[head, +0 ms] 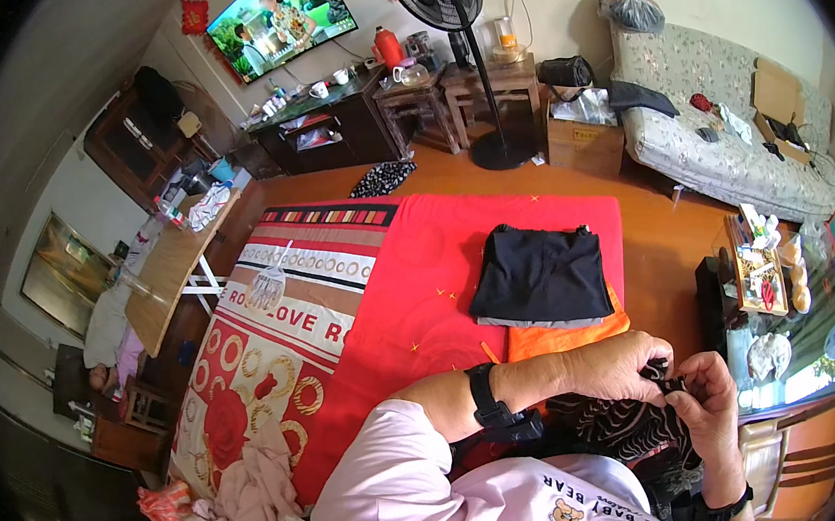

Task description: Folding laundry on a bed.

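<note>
My left hand (617,371) and my right hand (711,392) are close together at the lower right. Between them they pinch the edge of a black garment with a light wavy pattern (614,426). The rest of this fabric hangs below my hands, partly hidden by my left arm. Beyond my left forearm, a folded black garment (539,275) lies on the red bed cover (419,275). Grey fabric shows along its near edge. An orange cloth (568,338) lies partly under that stack.
A glass-topped table (799,382) with several items and a wooden chair (821,455) stand at the right. Pink crumpled fabric (247,488) lies at the bed's lower left. A standing fan (487,88) and a floral sofa (705,112) are beyond the bed. A person lies at the far left.
</note>
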`<action>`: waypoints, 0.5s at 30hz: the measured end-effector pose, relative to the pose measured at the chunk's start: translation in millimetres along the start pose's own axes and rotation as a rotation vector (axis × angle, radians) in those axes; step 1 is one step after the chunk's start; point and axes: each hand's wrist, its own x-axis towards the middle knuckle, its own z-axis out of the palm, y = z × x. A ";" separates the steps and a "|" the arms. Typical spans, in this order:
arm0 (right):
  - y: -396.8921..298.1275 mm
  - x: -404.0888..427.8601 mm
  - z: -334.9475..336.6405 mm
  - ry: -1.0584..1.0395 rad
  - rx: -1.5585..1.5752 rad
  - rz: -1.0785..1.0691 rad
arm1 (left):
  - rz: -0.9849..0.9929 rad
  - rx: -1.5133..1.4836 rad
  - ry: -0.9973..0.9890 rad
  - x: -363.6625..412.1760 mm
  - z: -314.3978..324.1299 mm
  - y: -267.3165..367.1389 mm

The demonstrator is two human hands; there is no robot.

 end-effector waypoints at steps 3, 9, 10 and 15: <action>2.2 -4.7 0.4 0.005 0.069 -0.017 | -0.025 -0.126 -0.015 -3.0 1.7 -2.7; 19.5 -22.9 -2.4 0.059 -0.022 0.028 | -0.096 -0.238 -0.085 -3.2 6.1 -0.9; 24.8 -27.1 -5.7 0.072 -0.065 0.014 | -0.067 -0.195 -0.120 -1.4 5.8 3.1; 23.0 -10.1 -11.7 0.033 -0.174 -0.159 | 0.078 0.073 0.038 -12.4 -12.7 12.2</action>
